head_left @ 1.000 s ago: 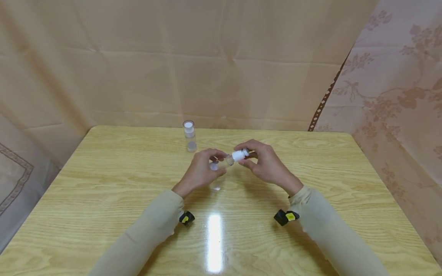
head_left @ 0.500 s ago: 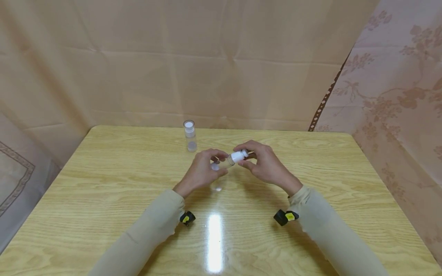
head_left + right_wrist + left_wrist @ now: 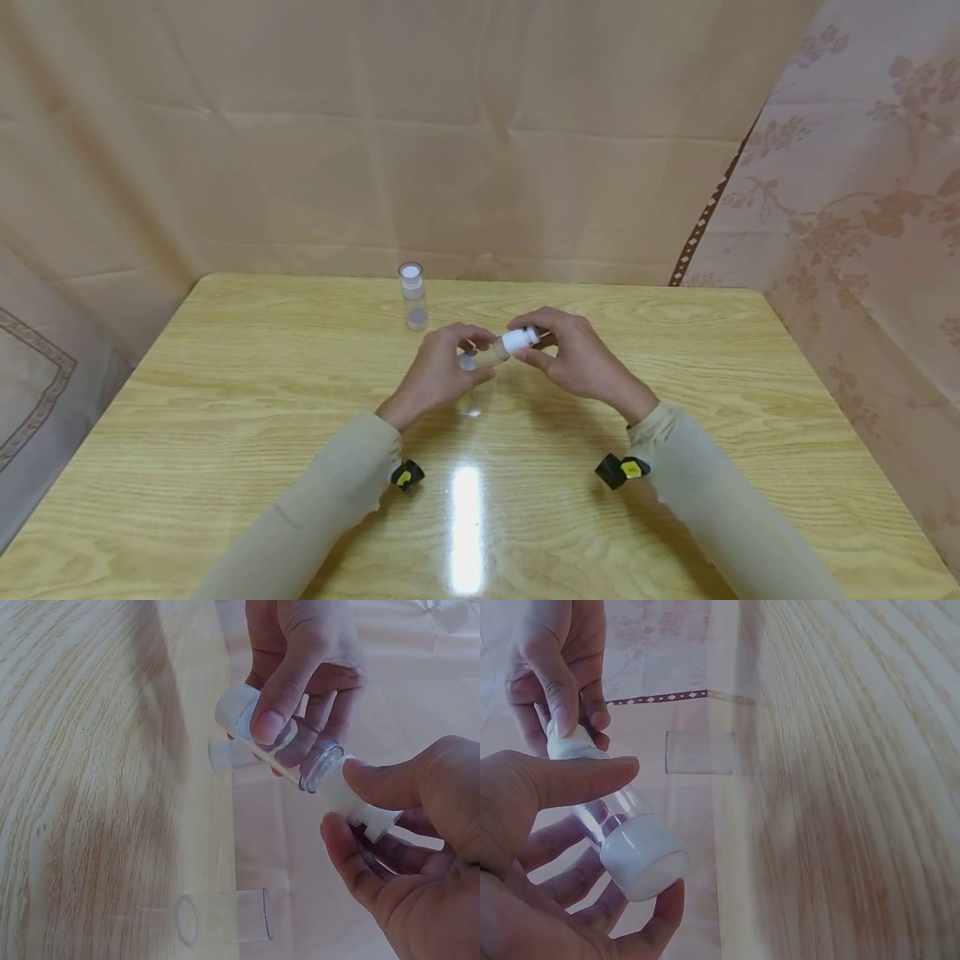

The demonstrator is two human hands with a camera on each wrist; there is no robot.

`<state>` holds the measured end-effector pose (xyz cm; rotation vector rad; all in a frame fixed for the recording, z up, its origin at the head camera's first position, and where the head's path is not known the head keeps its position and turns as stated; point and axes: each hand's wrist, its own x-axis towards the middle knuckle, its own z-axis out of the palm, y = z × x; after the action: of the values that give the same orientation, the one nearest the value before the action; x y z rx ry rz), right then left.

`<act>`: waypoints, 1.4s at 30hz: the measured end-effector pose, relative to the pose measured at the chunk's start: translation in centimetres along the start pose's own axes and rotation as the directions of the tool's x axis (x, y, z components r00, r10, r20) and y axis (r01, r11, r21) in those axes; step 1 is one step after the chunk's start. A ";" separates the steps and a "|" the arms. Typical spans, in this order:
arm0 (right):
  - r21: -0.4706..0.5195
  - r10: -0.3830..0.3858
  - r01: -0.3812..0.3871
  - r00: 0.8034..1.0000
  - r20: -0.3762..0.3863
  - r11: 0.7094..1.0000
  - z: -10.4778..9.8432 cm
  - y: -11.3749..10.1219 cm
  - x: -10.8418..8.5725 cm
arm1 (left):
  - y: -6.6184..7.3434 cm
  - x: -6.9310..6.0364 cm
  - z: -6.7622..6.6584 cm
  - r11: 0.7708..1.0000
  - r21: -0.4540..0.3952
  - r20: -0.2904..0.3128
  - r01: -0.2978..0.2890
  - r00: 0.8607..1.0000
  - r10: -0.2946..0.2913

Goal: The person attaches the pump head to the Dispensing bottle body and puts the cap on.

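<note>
My left hand [image 3: 447, 367] grips a small clear bottle [image 3: 289, 746] with a white base [image 3: 645, 859], thumb across its side. The bottle is tilted, its neck pointing up toward my right hand [image 3: 573, 354]. Between thumb and fingers, my right hand pinches a white pump top [image 3: 519, 339] at that neck. The right wrist view shows the clear neck rim against the pump's white collar; how firmly it sits is hard to tell. A clear cylindrical cap [image 3: 700, 753] stands on the table beyond the hands. I cannot make that cap out in the head view.
A second clear bottle [image 3: 416, 302] with a white top stands upright at the back left of the wood-grain table [image 3: 262, 467]. Beige curtain cloth [image 3: 480, 167] hangs behind the table's far edge. A black wrist camera [image 3: 407, 475] sits below the left sleeve.
The bottle in my left hand has shifted slightly right, closing in on the pump top over the first half second. Since then both hands stay almost still.
</note>
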<state>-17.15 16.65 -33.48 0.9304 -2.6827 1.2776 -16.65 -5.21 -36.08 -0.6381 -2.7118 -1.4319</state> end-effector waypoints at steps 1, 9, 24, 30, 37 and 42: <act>-0.003 0.003 -0.003 1.000 0.004 1.000 0.0 0.0 0.0 | 0.0 -0.1 0.0 1.000 0.009 -0.008 -0.014 1.000 0.014; -0.023 0.083 -0.082 0.996 0.031 0.996 -0.1 0.0 0.1 | 0.1 -0.2 0.2 0.995 0.078 -0.038 -0.060 0.997 0.063; -0.020 0.149 -0.148 0.988 0.049 0.989 -0.1 -0.2 0.1 | 0.0 -0.4 0.2 0.996 0.068 -0.054 -0.057 0.997 0.060; -0.008 0.073 -0.073 0.996 0.051 0.997 -0.4 0.0 -0.1 | -0.2 -0.4 0.1 1.000 0.002 -0.027 -0.029 0.999 0.029; -0.005 0.014 -0.014 0.999 0.050 1.000 -0.3 0.1 -0.1 | -0.3 -0.3 0.0 0.999 -0.033 0.014 -0.002 1.000 0.002; -0.014 0.013 -0.013 0.999 0.047 1.000 -0.3 0.3 -0.1 | -0.1 -0.4 0.1 1.000 -0.019 0.008 -0.002 1.000 0.002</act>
<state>-17.24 17.04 -33.51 0.9549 -2.7333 1.2535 -16.33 -5.33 -36.31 -0.6487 -2.7061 -1.4591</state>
